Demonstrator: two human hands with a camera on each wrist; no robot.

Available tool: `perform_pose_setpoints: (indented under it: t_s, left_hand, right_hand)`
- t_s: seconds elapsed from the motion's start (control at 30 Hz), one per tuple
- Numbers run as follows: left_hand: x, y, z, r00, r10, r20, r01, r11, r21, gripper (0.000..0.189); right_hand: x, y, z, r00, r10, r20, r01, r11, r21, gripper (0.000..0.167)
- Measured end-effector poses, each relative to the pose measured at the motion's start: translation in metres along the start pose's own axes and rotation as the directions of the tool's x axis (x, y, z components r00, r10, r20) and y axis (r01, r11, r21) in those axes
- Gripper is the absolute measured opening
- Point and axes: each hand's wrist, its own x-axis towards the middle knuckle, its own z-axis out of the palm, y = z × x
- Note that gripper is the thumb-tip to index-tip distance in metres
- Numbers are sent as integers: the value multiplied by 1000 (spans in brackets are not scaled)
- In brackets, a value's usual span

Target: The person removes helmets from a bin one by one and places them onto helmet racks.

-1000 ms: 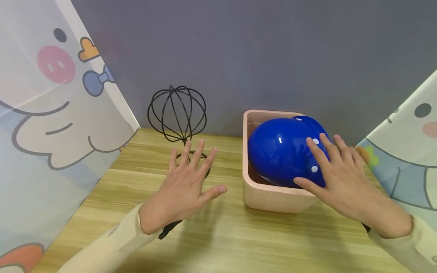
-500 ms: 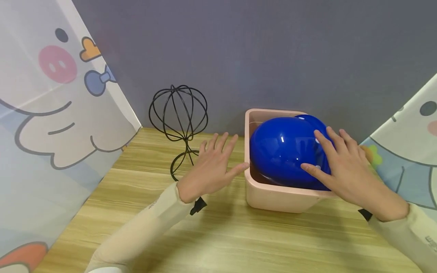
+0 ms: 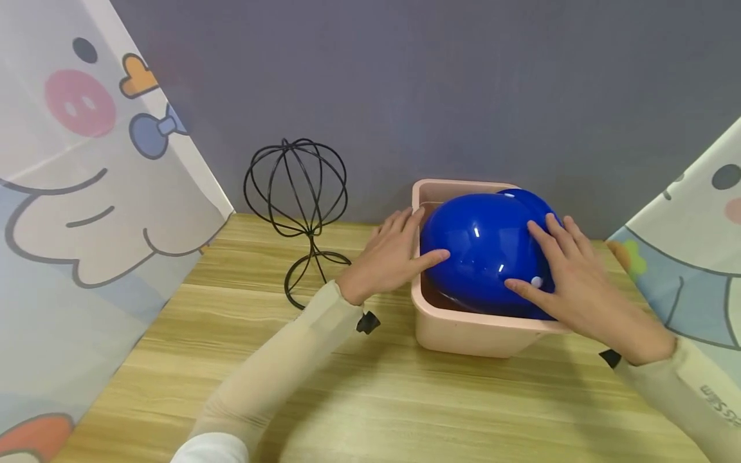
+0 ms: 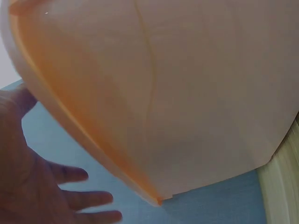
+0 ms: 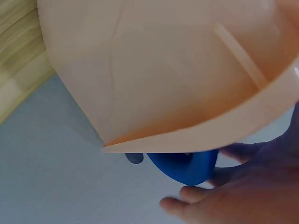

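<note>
A glossy blue helmet [image 3: 463,244] with white dots sits in a pink plastic bin [image 3: 469,337], its dome rising above the rim. My left hand [image 3: 384,260] is at the bin's left rim, fingers extended along the outside and thumb reaching over toward the dome. In the left wrist view those fingers [image 4: 86,199] are spread just off the bin's outer wall. My right hand [image 3: 576,289] spreads over the helmet's right side, fingertips right at its surface. The right wrist view shows a blue edge [image 5: 187,168] of the helmet past the rim, close to the fingers. The helmet's underside is hidden.
A black wire stand [image 3: 311,233] with a round cage top stands left of the bin, just behind my left forearm. A grey wall [image 3: 370,96] rises behind the wooden table [image 3: 405,411]. Cartoon-printed panels [image 3: 92,212] flank both sides.
My left hand has moved right and away from me, from in front of the wire stand to the bin's left rim. My right hand stays over the helmet, shifting only slightly.
</note>
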Motion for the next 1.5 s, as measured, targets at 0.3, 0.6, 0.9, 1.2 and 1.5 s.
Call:
perform_pose_setpoints:
  t_s: [0.3,0.6,0.9,1.2,1.5]
  left_hand:
    - [15,5,7,996,68,50,-64,996,-69,104]
    - [28,1,13,990,122,74,-113,987,-118,117]
    - [45,-6,16,987,136,88,-118,975,-191,125]
    - [50,0,16,976,188,106,-173,975,-140,134]
    - [47,-2,18,980,170,106,-158,981,-113,135]
  right_hand:
    - [3,1,0,997,-61,-50,63,998,26,100]
    - [12,1,3,997,-65,-32,66,997,36,100]
    - [16,0,10,997,-68,-47,70,997,34,96]
    - [9,5,18,980,-66,-190,81,994,74,93]
    - [6,2,21,979,-49,-197,71,992,103,92]
